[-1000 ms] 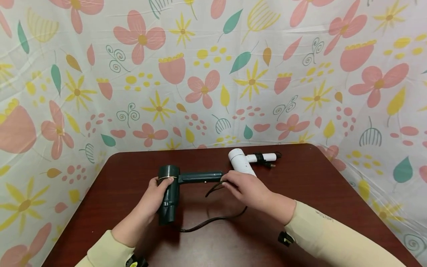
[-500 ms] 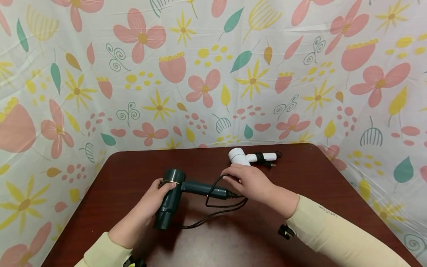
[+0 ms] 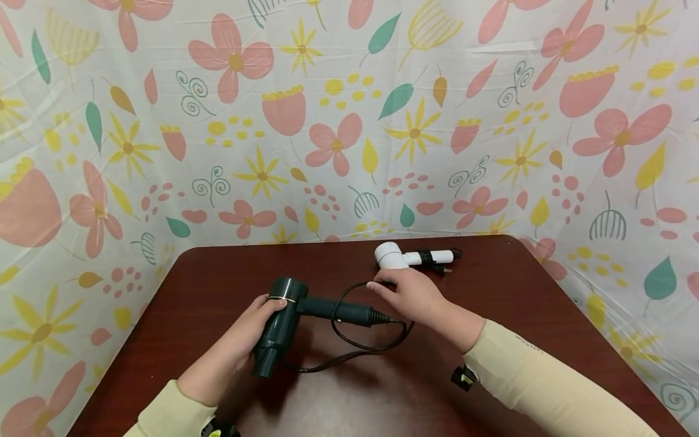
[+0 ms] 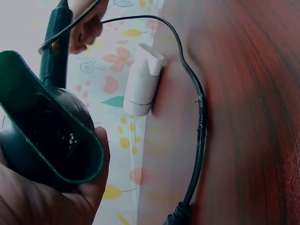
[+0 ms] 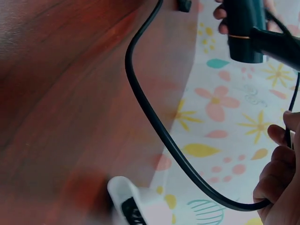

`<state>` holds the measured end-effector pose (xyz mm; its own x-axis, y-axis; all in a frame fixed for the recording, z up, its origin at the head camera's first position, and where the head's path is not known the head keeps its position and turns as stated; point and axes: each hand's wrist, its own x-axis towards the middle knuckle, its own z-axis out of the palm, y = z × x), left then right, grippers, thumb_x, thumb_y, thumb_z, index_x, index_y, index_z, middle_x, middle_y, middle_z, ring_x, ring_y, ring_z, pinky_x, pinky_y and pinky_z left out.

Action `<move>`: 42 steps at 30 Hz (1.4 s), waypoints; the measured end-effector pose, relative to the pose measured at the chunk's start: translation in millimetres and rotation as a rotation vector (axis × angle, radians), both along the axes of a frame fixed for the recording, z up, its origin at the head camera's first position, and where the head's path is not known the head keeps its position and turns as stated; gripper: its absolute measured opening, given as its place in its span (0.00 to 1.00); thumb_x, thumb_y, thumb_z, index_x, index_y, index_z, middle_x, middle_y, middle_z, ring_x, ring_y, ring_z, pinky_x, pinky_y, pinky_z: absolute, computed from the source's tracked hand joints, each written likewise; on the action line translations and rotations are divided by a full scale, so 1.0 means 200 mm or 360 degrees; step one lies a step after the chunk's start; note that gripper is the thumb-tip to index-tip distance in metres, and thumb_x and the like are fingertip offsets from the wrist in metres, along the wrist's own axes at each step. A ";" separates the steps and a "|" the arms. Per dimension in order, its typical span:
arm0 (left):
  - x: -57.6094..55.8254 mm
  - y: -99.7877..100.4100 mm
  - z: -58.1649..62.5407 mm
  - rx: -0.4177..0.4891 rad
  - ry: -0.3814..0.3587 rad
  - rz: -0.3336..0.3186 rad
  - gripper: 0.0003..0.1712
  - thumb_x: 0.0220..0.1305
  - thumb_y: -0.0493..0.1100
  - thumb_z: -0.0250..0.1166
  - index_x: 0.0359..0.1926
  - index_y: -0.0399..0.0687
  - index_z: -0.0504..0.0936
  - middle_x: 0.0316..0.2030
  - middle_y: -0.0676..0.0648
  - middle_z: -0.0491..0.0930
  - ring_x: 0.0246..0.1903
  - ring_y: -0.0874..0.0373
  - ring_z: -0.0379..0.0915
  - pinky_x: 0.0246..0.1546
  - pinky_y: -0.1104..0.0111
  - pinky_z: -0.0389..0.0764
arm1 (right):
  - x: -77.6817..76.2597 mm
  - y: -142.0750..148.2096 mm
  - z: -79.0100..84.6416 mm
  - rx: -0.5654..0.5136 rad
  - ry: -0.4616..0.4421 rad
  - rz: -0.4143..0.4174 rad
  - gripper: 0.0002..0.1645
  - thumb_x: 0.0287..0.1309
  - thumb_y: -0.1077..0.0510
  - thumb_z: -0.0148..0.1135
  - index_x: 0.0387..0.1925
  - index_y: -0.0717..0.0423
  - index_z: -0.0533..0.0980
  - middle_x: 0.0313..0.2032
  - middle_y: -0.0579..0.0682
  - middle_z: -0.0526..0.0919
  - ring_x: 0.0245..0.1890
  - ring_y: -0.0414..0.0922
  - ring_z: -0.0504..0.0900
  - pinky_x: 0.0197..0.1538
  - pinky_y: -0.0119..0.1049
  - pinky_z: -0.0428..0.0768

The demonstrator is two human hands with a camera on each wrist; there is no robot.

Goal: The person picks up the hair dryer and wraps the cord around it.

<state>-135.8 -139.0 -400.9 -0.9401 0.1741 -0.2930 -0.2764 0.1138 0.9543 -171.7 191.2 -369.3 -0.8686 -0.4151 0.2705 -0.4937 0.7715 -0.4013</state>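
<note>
My left hand (image 3: 248,328) grips the barrel of a dark green hair dryer (image 3: 278,334), thumb lying along its near side. In the left wrist view its flattened nozzle (image 4: 51,136) faces the camera. The handle (image 3: 341,311) points right, toward my right hand (image 3: 415,297). Between thumb and fingers, that right hand holds the black cord (image 5: 161,131). One loop of cord passes across the handle in the head view, and another length hangs down and runs left beneath the dryer. The plug (image 4: 178,215) end shows low in the left wrist view.
A white hair dryer (image 3: 389,255) lies at the back of the brown table (image 3: 218,285), partly behind my right hand. Its black cord (image 3: 425,258) is wound round its handle. A flower-patterned curtain (image 3: 338,200) borders the table behind and at the sides.
The green dryer's handle has tipped down toward me, and its cord end has come into view. The right hand has lifted slightly, and the cord now forms a wider loop across the handle.
</note>
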 end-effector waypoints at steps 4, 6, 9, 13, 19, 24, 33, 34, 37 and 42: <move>0.00 0.01 0.00 0.0052 0.0019 0.0045 0.40 0.68 0.63 0.57 0.72 0.51 0.55 0.56 0.35 0.71 0.44 0.46 0.76 0.37 0.54 0.80 | -0.01 0.02 -0.06 -0.0007 -0.0058 -0.0033 0.10 0.68 0.43 0.59 0.40 0.39 0.83 0.32 0.33 0.82 0.29 0.34 0.77 0.35 0.38 0.75; -0.01 0.02 -0.01 0.0072 0.0034 0.0075 0.40 0.68 0.62 0.57 0.72 0.50 0.56 0.56 0.35 0.71 0.44 0.46 0.76 0.37 0.54 0.80 | -0.01 0.02 -0.09 0.0006 -0.0074 -0.0037 0.10 0.69 0.44 0.59 0.40 0.40 0.83 0.30 0.34 0.81 0.27 0.35 0.76 0.34 0.37 0.74; -0.01 0.04 -0.01 0.0075 0.0053 0.0115 0.40 0.69 0.62 0.55 0.72 0.49 0.55 0.56 0.35 0.71 0.44 0.46 0.76 0.38 0.54 0.80 | -0.01 0.02 -0.13 0.0038 -0.0084 -0.0056 0.11 0.69 0.45 0.59 0.39 0.42 0.83 0.27 0.35 0.80 0.25 0.36 0.74 0.31 0.37 0.73; -0.02 0.06 -0.01 0.0097 0.0064 0.0161 0.40 0.70 0.63 0.54 0.72 0.48 0.53 0.57 0.35 0.69 0.45 0.46 0.74 0.39 0.55 0.80 | 0.01 0.00 -0.19 0.0115 -0.0008 -0.0050 0.12 0.68 0.44 0.59 0.37 0.42 0.84 0.24 0.34 0.79 0.22 0.34 0.73 0.27 0.34 0.72; -0.04 0.09 0.00 0.0111 0.0082 0.0219 0.43 0.71 0.65 0.53 0.73 0.47 0.49 0.58 0.36 0.67 0.48 0.47 0.72 0.40 0.57 0.78 | 0.08 -0.04 -0.25 0.0209 0.0288 0.0008 0.09 0.64 0.44 0.64 0.35 0.40 0.85 0.15 0.35 0.76 0.13 0.31 0.68 0.17 0.30 0.65; -0.06 0.10 -0.01 0.0082 0.0082 0.0255 0.45 0.71 0.65 0.54 0.74 0.48 0.46 0.60 0.36 0.65 0.53 0.45 0.70 0.43 0.57 0.78 | 0.12 -0.06 -0.25 0.0382 0.0514 0.0132 0.13 0.66 0.45 0.62 0.25 0.41 0.79 0.18 0.36 0.76 0.16 0.33 0.71 0.15 0.29 0.60; -0.12 0.10 -0.04 -0.0051 0.0164 0.0359 0.51 0.68 0.67 0.57 0.75 0.45 0.42 0.62 0.34 0.62 0.57 0.41 0.67 0.51 0.51 0.73 | 0.16 -0.08 -0.17 0.0420 0.0870 0.0454 0.17 0.58 0.52 0.65 0.19 0.43 0.69 0.16 0.36 0.64 0.15 0.32 0.65 0.17 0.28 0.58; -0.13 0.10 -0.05 -0.0060 0.0170 0.0364 0.52 0.68 0.67 0.58 0.75 0.45 0.41 0.62 0.34 0.62 0.57 0.41 0.67 0.51 0.50 0.73 | 0.16 -0.08 -0.17 0.0415 0.0915 0.0482 0.15 0.57 0.53 0.66 0.19 0.44 0.70 0.16 0.37 0.65 0.15 0.32 0.66 0.17 0.28 0.59; -0.13 0.10 -0.05 -0.0086 0.0183 0.0371 0.54 0.67 0.67 0.58 0.76 0.46 0.39 0.63 0.34 0.61 0.59 0.40 0.66 0.54 0.47 0.71 | 0.16 -0.11 -0.15 0.0402 0.1039 0.0549 0.12 0.54 0.54 0.67 0.20 0.45 0.72 0.16 0.38 0.67 0.15 0.34 0.69 0.17 0.29 0.64; -0.13 0.12 -0.05 -0.0109 0.0190 0.0352 0.56 0.67 0.68 0.58 0.76 0.46 0.36 0.66 0.33 0.58 0.60 0.38 0.64 0.55 0.42 0.70 | 0.18 -0.16 -0.13 0.0431 0.1102 0.0664 0.08 0.55 0.53 0.67 0.24 0.46 0.77 0.19 0.37 0.72 0.18 0.34 0.73 0.20 0.29 0.72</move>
